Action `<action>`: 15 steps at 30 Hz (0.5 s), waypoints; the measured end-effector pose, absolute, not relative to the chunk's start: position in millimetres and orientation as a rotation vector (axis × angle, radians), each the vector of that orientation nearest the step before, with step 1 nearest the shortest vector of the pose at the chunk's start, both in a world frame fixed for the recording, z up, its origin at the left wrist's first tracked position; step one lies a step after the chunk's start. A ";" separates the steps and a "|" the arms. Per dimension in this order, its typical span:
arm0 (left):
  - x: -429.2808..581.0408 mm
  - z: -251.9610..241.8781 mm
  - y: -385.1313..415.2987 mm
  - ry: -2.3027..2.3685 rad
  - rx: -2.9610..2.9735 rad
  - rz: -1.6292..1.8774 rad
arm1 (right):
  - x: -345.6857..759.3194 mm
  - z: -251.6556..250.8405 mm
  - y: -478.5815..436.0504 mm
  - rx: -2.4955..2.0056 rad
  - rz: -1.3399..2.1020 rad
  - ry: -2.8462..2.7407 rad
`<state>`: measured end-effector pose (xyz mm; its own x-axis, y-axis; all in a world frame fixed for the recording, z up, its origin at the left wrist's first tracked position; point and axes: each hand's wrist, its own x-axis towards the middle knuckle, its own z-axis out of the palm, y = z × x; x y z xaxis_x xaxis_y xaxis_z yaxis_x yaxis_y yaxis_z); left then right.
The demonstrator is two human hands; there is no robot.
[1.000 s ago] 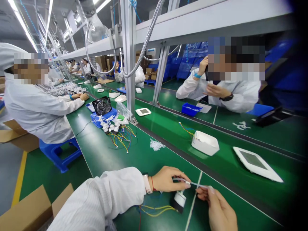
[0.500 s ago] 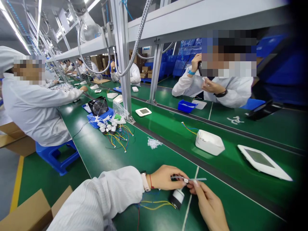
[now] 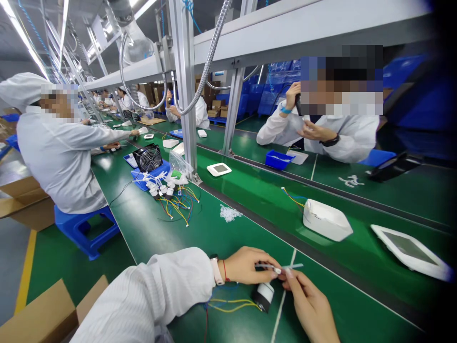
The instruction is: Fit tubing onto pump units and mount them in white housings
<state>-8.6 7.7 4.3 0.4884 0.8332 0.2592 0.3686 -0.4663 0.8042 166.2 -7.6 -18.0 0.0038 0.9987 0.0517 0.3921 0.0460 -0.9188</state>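
Near the bench's front edge, my left hand [image 3: 246, 267] is closed, thumb and fingers pinching a thin translucent tube [image 3: 295, 266] with a small white piece on it. My right hand [image 3: 310, 300] meets it from the right, its thumb and fingertips closed on the same tube. Just below the fingers is a small black-and-white motor [image 3: 264, 296], tilted, with yellow wires [image 3: 232, 305] running left from it under my left wrist. Whether the tube joins the motor is hidden by my fingers.
Small white rings [image 3: 230, 213] lie in a pile ahead. Beyond them several wired motors [image 3: 164, 189] sit by a blue tray and a black fan [image 3: 148, 158]. The sunken belt carries a white housing [image 3: 326, 220] and screen panels [image 3: 409, 250]. Co-workers sit left and opposite.
On the belt, the white housing and the screen panels have shifted to the right. The co-worker at left has moved an arm and leaned slightly. My hands keep almost the same hold.
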 end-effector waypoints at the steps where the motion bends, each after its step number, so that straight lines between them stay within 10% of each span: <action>1: -8.5 4.2 7.7 0.984 2.033 0.868 | 165.9 -17.6 -7.8 -1.459 0.942 -1.518; 15: -7.1 2.5 4.3 1.021 1.831 1.086 | 171.4 -19.7 -3.0 -1.455 0.978 -1.289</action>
